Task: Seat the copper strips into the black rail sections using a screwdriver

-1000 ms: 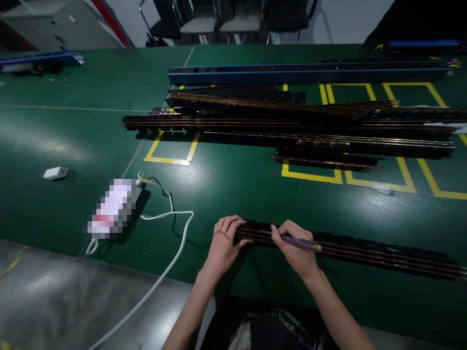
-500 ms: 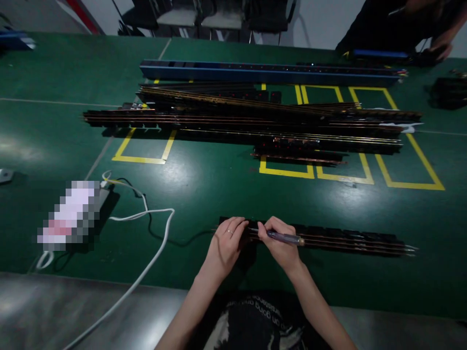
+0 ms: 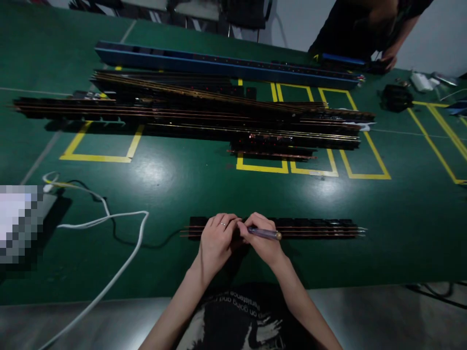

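A long black strip with thin copper-coloured rods [image 3: 314, 227] lies across the table in front of me. My left hand [image 3: 219, 238] is closed over its left half, fingertips curled on the far edge, with a ring on one finger. Right beside it, my right hand [image 3: 260, 238] grips a pen [image 3: 264, 233], whose back end points right. The pen's tip and the part of the strip beneath it are hidden by my fingers. Bare rod ends stick out at the strip's left and right.
Several similar dark strips with rods [image 3: 204, 114] are piled farther back, before a long blue rail [image 3: 219, 65]. A white cable [image 3: 134, 250] and a pixelated device [image 3: 18, 223] are at left. A co-worker's hand [image 3: 389, 59] is at the far right. Yellow tape [image 3: 95, 158] marks the green table.
The view has swung to the right, so things appear farther left. The strip lies more level in the picture, and my hands are slightly closer together. The pen remains in my right hand.
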### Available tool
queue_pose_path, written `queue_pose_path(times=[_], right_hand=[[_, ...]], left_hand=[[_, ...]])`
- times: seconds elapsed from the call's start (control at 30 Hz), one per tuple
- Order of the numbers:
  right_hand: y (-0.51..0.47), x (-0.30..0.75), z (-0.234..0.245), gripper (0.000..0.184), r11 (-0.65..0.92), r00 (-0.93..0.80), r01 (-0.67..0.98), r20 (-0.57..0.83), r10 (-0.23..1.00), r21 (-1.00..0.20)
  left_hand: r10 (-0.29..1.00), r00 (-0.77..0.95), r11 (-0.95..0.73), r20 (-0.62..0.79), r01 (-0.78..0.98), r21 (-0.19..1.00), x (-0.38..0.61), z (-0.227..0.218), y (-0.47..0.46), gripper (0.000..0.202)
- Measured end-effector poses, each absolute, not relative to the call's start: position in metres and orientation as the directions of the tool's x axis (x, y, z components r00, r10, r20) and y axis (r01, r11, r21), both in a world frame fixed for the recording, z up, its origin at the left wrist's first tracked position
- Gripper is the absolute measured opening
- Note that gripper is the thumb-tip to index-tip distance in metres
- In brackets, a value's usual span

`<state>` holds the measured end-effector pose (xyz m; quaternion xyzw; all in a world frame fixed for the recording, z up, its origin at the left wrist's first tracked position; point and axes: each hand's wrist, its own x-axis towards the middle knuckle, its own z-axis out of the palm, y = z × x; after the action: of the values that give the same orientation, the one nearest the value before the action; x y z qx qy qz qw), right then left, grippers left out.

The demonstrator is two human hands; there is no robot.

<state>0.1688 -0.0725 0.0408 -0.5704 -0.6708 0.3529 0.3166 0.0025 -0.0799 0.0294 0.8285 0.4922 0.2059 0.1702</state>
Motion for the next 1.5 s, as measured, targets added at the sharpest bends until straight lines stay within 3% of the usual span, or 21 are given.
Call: queue_pose_path(times=[0.3,0.43,0.5,0.7,0.87,1.13,1.33,1.5], right_hand=[[-0.078,0.191,0.047,0.03,-0.027,-0.115,0.592,-0.117,0.986,-0.805],[-0.075,0.183,0.043,0.031,-0.012,-0.131,0.583,-0.108,0.986,-0.812],[-0.076,0.183,0.042,0.029,0.017,-0.149,0.578,-0.085,0.985,-0.816],[-0.086,0.205,0.045,0.03,-0.054,-0.048,0.612,-0.105,0.993,-0.789],[-0.086,0.209,0.044,0.032,-0.037,-0.095,0.59,-0.115,0.989,-0.807],[-0.085,0.213,0.05,0.03,-0.024,-0.109,0.604,-0.112,0.988,-0.796],[-0.088,0.22,0.051,0.029,-0.087,-0.031,0.575,-0.128,0.991,-0.813],[-0.079,0.21,0.051,0.03,-0.036,-0.084,0.62,-0.112,0.99,-0.784]], left_hand=[[0.907,0.402,-0.417,0.122,0.821,0.391,-0.034,0.026,-0.08,0.035],[0.872,0.482,-0.477,0.087,0.795,0.375,-0.019,0.029,-0.077,0.043],[0.853,0.515,-0.503,0.084,0.769,0.394,-0.007,0.028,-0.077,0.038],[0.865,0.499,-0.479,0.049,0.793,0.376,-0.015,0.022,-0.079,0.037],[0.85,0.526,-0.503,0.03,0.795,0.34,-0.028,0.028,-0.074,0.037],[0.802,0.574,-0.582,0.161,0.693,0.426,0.006,0.024,-0.073,0.036],[0.856,0.514,-0.486,0.058,0.76,0.431,-0.014,0.031,-0.071,0.032],[0.833,0.552,-0.518,0.044,0.748,0.416,0.003,0.04,-0.071,0.039]])
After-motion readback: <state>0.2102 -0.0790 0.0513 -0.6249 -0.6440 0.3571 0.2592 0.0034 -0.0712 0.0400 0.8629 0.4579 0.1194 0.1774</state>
